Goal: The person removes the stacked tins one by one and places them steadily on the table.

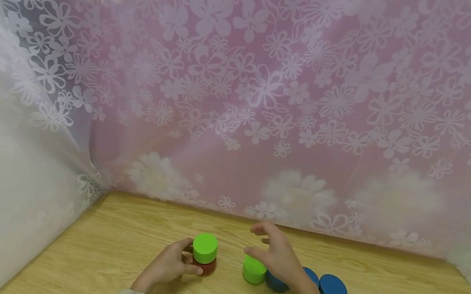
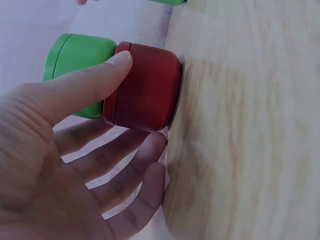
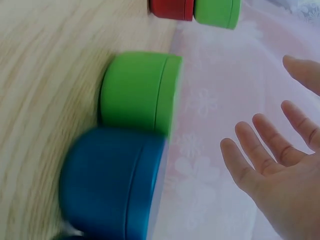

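Observation:
Near the middle of the table, a green round lidded tin point(image 1: 205, 248) sits on top of a red tin point(image 1: 208, 268). My left hand point(image 1: 167, 263) holds the red tin from the left. In the left wrist view the thumb presses on the red tin's point(image 2: 147, 87) lid edge, while the fingers curve behind it. To the right stands a second green tin point(image 1: 254, 272), with a blue tin point(image 3: 105, 182) beside it. Above these, my right hand point(image 1: 281, 257) hovers with fingers spread and slightly bent, holding nothing. It partly covers the blue tins in the head view.
Two further blue tins stand to the right, one partly behind the right forearm and one at the row's end point(image 1: 333, 289). The wooden table point(image 1: 104, 250) meets a flowered pink cloth point(image 1: 232, 167) at the back and a pale cloth point(image 1: 0, 168) on the left.

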`<state>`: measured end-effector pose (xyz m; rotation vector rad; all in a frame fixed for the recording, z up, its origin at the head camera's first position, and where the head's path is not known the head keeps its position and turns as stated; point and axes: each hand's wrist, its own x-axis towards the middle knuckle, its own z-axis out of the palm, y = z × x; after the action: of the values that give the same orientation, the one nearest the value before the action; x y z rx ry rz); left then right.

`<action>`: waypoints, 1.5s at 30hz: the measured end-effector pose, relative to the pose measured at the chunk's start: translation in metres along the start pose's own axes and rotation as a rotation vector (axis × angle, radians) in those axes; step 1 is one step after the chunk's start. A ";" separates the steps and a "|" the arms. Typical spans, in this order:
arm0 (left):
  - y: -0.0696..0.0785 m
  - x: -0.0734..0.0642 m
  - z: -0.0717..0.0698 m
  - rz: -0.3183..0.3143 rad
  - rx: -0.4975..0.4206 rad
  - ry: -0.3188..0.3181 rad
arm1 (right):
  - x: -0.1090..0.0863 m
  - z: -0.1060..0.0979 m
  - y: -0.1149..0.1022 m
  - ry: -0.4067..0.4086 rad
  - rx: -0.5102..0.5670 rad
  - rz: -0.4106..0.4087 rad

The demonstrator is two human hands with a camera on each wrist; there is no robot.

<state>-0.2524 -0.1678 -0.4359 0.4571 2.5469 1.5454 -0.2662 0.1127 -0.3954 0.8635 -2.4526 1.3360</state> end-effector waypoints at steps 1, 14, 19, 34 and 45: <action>0.000 0.000 0.000 0.003 0.000 -0.001 | 0.001 0.002 0.000 -0.007 0.005 0.002; 0.002 0.000 0.000 0.022 0.015 0.009 | 0.015 0.039 -0.004 -0.056 0.060 -0.038; -0.002 0.000 0.001 0.037 0.003 0.005 | 0.017 0.051 -0.004 -0.087 0.111 0.004; -0.004 0.003 0.001 0.044 0.043 -0.008 | 0.022 0.078 -0.006 -0.127 0.143 0.035; -0.003 0.002 0.001 0.041 0.018 -0.019 | 0.022 0.088 -0.011 -0.110 0.156 0.050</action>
<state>-0.2546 -0.1679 -0.4394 0.5264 2.5546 1.5248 -0.2703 0.0275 -0.4276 0.9405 -2.4934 1.5548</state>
